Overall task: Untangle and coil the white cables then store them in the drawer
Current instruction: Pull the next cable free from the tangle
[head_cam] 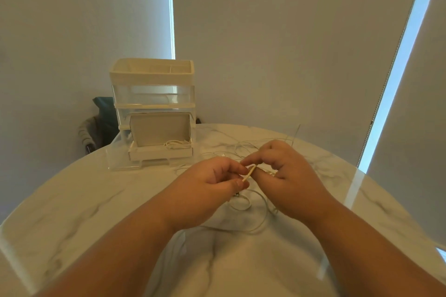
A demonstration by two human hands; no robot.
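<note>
Both hands meet above the middle of the round marble table (pixel 72 212). My left hand (pixel 212 183) and my right hand (pixel 287 176) each pinch the same thin white cable (pixel 249 172) between thumb and fingers. More of that cable hangs down and lies in loose loops (pixel 241 205) on the table under my hands. Further tangled white cable (pixel 243 147) is spread behind my right hand. The clear drawer unit (pixel 154 94) stands at the back left, its bottom drawer (pixel 159 153) pulled out with a coiled white cable (pixel 176 144) inside.
A beige card or pouch (pixel 159 128) leans upright in the open drawer behind the coil. A chair with dark cloth (pixel 101 123) stands beyond the table's far left edge. Drawn blinds fill the wall behind.
</note>
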